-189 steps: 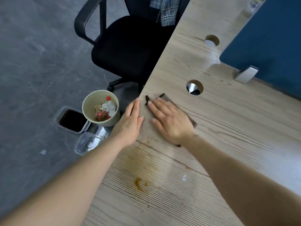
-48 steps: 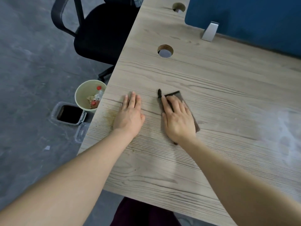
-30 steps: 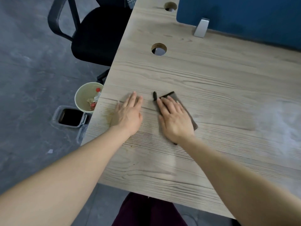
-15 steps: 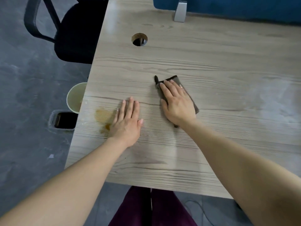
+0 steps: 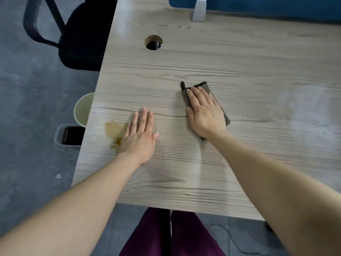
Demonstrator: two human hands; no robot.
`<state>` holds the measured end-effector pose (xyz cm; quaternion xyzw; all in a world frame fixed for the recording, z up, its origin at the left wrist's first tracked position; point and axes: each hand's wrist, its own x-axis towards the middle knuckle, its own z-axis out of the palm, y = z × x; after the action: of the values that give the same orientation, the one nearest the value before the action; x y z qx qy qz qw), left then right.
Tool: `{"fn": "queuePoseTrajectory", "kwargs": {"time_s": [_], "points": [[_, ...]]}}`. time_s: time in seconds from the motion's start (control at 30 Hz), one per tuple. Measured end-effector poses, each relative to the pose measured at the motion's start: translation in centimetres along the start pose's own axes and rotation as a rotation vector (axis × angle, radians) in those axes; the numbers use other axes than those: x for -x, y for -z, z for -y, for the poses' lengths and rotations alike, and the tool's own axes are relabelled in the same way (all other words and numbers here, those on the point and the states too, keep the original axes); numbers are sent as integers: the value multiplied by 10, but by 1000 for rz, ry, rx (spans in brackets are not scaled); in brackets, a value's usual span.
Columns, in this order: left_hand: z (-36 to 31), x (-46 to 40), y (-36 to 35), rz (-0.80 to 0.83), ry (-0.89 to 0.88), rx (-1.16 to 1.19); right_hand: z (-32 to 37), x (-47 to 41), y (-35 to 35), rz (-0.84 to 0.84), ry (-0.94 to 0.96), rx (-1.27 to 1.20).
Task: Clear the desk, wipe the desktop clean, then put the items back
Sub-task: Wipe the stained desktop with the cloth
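**Stain at the near-left corner could be missed**

While the right hand (image 5: 204, 111) presses flat on the dark cloth (image 5: 206, 87), fingers straight and spread, nothing pinched, the cloth lies mid-desk, well right of the brown stain (image 5: 112, 128). I judge the wiping could skip that stain, since the left hand (image 5: 140, 133) rests flat and holding nothing just beside it, its edge perhaps touching the mark. The flat palm may also slide off the cloth or bunch it. Both forearms reach forward over the near edge of the desk (image 5: 239, 58). On the floor to the left stands a bin (image 5: 83, 109), which a careless sweep could miss.
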<state>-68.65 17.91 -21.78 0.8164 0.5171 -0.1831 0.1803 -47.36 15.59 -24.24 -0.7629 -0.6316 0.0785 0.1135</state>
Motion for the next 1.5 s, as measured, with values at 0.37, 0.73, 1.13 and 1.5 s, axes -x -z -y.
{"fn": "queuePoseTrajectory", "kwargs": {"time_s": [0.37, 0.73, 1.13, 1.5], "points": [[-1, -4, -1, 0, 23, 6, 16, 45, 2, 123, 320, -20], [-2, -3, 0, 17, 30, 25, -31, 51, 11, -21, -140, 10], [22, 50, -13, -199, -58, 44, 95, 79, -22, 93, 12, -25], [36, 110, -53, -184, -127, -22, 113, 151, -22, 105, 98, -9]]}}
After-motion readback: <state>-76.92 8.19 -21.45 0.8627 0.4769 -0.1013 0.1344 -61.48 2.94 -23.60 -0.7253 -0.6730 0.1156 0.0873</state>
